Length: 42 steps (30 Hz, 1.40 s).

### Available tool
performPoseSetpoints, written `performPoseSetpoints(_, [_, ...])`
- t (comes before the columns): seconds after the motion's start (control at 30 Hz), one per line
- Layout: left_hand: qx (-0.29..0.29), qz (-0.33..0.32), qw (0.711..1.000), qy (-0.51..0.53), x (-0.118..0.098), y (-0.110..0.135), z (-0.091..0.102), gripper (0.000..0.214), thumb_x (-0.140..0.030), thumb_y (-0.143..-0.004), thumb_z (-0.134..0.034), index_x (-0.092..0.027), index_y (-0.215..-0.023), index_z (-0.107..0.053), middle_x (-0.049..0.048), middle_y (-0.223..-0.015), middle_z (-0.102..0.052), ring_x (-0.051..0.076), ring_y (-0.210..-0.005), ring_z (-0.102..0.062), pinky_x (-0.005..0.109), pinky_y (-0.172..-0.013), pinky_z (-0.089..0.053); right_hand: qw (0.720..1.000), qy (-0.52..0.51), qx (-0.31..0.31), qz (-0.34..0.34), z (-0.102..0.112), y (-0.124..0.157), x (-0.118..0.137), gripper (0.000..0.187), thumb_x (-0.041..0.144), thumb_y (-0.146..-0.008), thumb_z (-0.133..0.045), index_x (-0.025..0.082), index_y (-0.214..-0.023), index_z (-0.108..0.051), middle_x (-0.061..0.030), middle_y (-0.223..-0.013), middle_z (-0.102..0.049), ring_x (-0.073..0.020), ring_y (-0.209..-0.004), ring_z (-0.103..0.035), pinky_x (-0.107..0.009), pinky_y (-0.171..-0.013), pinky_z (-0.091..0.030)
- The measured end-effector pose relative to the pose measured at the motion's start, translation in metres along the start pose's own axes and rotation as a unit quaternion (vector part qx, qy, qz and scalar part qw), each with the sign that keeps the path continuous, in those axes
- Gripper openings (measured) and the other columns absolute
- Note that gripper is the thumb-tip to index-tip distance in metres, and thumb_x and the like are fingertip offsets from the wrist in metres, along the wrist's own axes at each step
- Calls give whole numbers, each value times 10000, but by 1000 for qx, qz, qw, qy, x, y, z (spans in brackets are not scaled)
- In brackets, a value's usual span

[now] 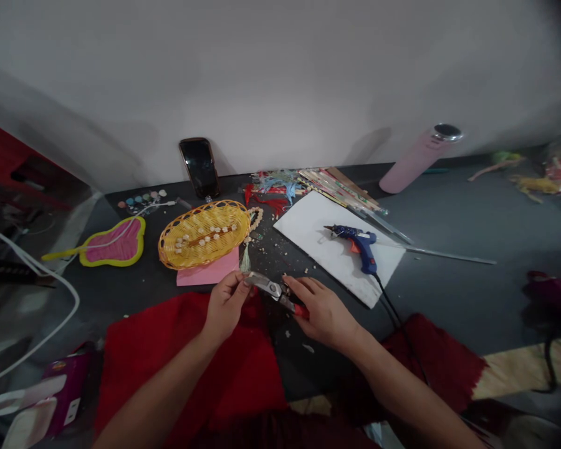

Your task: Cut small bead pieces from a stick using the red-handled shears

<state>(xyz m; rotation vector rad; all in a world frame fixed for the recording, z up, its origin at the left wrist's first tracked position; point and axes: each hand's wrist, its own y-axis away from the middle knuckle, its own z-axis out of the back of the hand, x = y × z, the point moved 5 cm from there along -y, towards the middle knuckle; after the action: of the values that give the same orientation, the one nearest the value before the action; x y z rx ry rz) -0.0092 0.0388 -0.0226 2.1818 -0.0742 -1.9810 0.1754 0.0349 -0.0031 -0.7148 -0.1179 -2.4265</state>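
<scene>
My right hand is closed round the red handles of a pair of metal cutters, whose jaws point left. My left hand pinches something small at the jaw tips; I cannot make out what it is. Both hands hover over the dark table, just in front of a pink sheet and a yellow woven basket holding several pale beads. Red cloth lies under my forearms.
A blue glue gun rests on a white board, its cord running to the table's front. Sticks and coloured tassels, a leaning phone, a pink bottle, a pink-and-green mat and a white cable lie around.
</scene>
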Motion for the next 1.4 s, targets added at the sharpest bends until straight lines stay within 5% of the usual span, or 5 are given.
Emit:
performPoseSetpoints(0.3, [23, 32, 998, 46, 8, 3, -1, 196, -341, -781, -583, -161, -704, -566, -21, -566, -547, 73, -479, -382, 191, -477, -280, 1000, 5, -8, -7, 0, 1, 0, 499, 121, -753, -456, 172, -1248, -426, -104, -1052, -573, -219, -950, -546, -375, -851, -466])
performPoseSetpoints(0.77, [100, 164, 967, 167, -2, 5, -6, 220, -282, -668, -708, -137, -663, -543, -10, -481, -543, 46, -409, -387, 169, -416, -237, 1000, 22, -9, 20, 1, 0, -1, 669, 68, -642, -438, 180, -1299, -376, -108, -1121, -547, -238, -1020, -504, -423, -886, -436])
performPoseSetpoints(1.1, [84, 158, 970, 165, 7, 2, -3, 189, -296, -724, -666, -141, -712, -559, -8, -504, -548, 39, -414, -361, 169, -416, -213, 1000, -8, -15, 3, -3, -2, 0, 515, 89, -731, -426, 174, -1238, -439, -101, -1020, -575, -219, -922, -548, -375, -815, -475])
performPoseSetpoints(1.4, [41, 44, 996, 60, 2, -5, 0, 192, -310, -738, -641, -162, -847, -587, -16, -649, -594, 46, -464, -431, 176, -455, -326, 999, 21, -31, -20, 0, -1, -8, 583, 100, -700, -473, 154, -1277, -408, -112, -1131, -547, -232, -1019, -504, -395, -915, -420])
